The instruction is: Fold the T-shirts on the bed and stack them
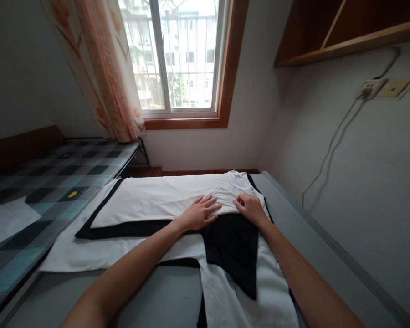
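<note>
Several white and black garments lie spread in layers on a grey surface. On top is a white garment (146, 196), with a black one (234, 246) showing beneath it and more white fabric (85, 255) lower down. My left hand (200, 212) rests flat on the white cloth near its lower edge, fingers spread. To its right, my right hand (251, 208) touches the same cloth near the collar end, its fingers curled in. Whether a bit of fabric is pinched there is too small to tell. The cloth between the hands shows small wrinkles.
The grey surface (328, 255) runs along the right wall. A bed with a checked cover (99, 157) stands at the left, bearing a white paper (10, 221). Beyond are a curtain (105, 68) and a window. A cable (328, 155) hangs from a wall socket below a wooden shelf (355, 38).
</note>
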A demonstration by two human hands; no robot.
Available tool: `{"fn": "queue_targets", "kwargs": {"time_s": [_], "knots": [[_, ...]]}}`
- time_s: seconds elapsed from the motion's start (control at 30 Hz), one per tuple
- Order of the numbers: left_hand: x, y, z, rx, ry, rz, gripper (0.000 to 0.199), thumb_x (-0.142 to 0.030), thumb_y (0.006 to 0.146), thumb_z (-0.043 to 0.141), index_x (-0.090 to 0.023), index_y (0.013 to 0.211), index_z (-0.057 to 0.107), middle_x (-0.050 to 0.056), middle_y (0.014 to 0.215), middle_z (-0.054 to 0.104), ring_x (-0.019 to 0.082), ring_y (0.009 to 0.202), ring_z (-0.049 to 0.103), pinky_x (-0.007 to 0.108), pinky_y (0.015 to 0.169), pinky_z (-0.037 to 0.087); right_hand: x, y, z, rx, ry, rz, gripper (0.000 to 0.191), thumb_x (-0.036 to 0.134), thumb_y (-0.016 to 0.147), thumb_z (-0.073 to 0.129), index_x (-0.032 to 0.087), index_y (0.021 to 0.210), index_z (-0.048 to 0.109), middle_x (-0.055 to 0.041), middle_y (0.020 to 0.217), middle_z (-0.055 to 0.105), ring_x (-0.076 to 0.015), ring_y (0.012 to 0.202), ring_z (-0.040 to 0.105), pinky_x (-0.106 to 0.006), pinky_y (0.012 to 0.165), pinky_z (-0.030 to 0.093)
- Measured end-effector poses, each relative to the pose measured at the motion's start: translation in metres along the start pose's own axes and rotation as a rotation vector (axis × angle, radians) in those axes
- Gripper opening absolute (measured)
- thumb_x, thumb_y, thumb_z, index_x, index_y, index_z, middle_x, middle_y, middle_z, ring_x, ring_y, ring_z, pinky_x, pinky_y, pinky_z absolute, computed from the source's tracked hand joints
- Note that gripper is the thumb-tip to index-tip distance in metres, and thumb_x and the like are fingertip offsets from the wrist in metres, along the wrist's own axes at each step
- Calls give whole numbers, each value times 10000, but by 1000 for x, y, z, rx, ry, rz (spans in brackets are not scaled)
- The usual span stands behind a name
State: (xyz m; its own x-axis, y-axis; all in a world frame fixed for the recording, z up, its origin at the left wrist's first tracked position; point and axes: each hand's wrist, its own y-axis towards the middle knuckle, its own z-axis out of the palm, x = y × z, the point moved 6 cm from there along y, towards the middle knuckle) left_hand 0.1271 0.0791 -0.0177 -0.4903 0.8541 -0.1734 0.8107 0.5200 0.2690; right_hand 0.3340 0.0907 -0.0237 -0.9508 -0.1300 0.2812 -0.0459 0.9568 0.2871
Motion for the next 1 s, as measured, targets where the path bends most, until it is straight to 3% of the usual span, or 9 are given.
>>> {"fn": "queue_targets", "kwargs": {"time_s": [0.17, 0.3, 0.4, 0.67, 0.83, 1.0], "knots": [[-6, -1, -12, -168, 19, 47, 308, -391, 975, 495, -247, 1182, 672, 67, 1250, 650, 205, 1141, 575, 359, 1009, 394, 0, 0, -2, -18, 19, 9, 216, 349, 884, 507, 199, 749, 583, -53, 813, 674, -205, 788, 583, -319, 736, 330], [-8, 0, -13, -207, 69, 73, 257, -356, 978, 500, -247, 948, 731, 36, 987, 694, 173, 923, 593, 333, 887, 394, -1, 0, -1, -18, 32, 12, 220, 354, 878, 499, 201, 743, 579, -50, 798, 669, -205, 775, 579, -323, 736, 331], [-8, 1, -10, -172, 78, 82, 297, -340, 998, 459, -231, 926, 726, 30, 902, 684, 152, 839, 590, 310, 830, 394, -1, 1, -1, -7, 41, 11, 224, 361, 876, 494, 201, 749, 585, -48, 785, 664, -202, 760, 573, -324, 737, 334], [-4, 1, -9, -119, -8, 36, 372, -384, 1010, 399, -219, 936, 724, 50, 861, 646, 154, 783, 584, 286, 776, 442, -1, 0, -1, 3, 50, 3, 235, 367, 883, 475, 200, 766, 593, -49, 796, 659, -203, 772, 569, -326, 754, 346], [-1, 3, -12, -115, -246, -3, 367, -445, 983, 454, -207, 991, 734, 62, 913, 658, 155, 824, 614, 275, 795, 476, -2, 1, -4, -51, 106, 0, 324, 418, 913, 436, 208, 699, 559, -54, 749, 645, -197, 730, 560, -315, 732, 359], [43, -3, -23, -157, -461, -219, 358, -404, 968, 465, -166, 1063, 714, 77, 995, 656, 125, 744, 636, 253, 708, 513, -24, 0, -23, -238, 91, 166, 361, 411, 936, 393, 185, 781, 627, -98, 828, 669, -210, 777, 579, -313, 748, 384]]}}
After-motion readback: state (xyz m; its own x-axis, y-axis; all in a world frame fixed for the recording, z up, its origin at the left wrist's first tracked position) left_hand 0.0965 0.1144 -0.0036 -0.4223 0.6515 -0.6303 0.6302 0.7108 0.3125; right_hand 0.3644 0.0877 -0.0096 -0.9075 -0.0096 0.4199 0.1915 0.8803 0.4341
